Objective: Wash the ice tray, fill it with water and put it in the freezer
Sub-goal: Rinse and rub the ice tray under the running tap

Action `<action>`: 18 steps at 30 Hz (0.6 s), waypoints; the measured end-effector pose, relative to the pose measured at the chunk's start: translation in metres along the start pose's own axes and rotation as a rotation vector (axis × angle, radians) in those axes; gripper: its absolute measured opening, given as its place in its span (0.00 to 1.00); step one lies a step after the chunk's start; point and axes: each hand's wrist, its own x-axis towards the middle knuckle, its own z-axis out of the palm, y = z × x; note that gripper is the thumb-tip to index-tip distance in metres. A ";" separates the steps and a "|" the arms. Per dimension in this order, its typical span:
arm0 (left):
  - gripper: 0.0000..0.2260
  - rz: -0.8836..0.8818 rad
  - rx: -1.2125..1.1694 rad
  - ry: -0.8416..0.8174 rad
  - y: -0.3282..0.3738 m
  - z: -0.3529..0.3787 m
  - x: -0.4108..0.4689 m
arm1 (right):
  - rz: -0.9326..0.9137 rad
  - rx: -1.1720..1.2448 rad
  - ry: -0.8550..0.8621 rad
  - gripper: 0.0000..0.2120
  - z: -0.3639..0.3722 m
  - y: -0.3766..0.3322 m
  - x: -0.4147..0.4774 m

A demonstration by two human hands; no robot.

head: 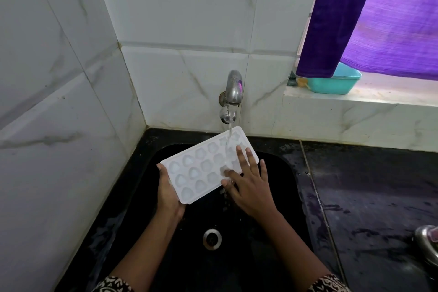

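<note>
Two bare hands work a white ice tray (203, 166) over a black sink (279, 197), under a thin stream of water (229, 135) running from a metal tap (233, 87) on the tiled wall. The left hand (169, 191) has its grip closed on the tray's near short end, tilting it so the far end rises toward the tap. The right hand (248, 182) lies flat and spread on the tray's right part, its grip wide, fingers (240, 156) pressed on the moulded cells. Water drips off the tray's edge toward the drain (211, 239). A teal tub (336, 83) sits on the window ledge beneath a purple curtain (379, 19).
</note>
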 end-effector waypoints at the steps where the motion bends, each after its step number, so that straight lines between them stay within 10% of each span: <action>1: 0.33 -0.008 -0.002 0.000 -0.002 0.000 -0.002 | 0.023 0.014 0.020 0.23 -0.001 -0.001 0.000; 18: 0.35 -0.153 -0.067 -0.100 -0.020 0.025 -0.004 | 0.132 0.245 0.243 0.16 -0.030 0.003 -0.021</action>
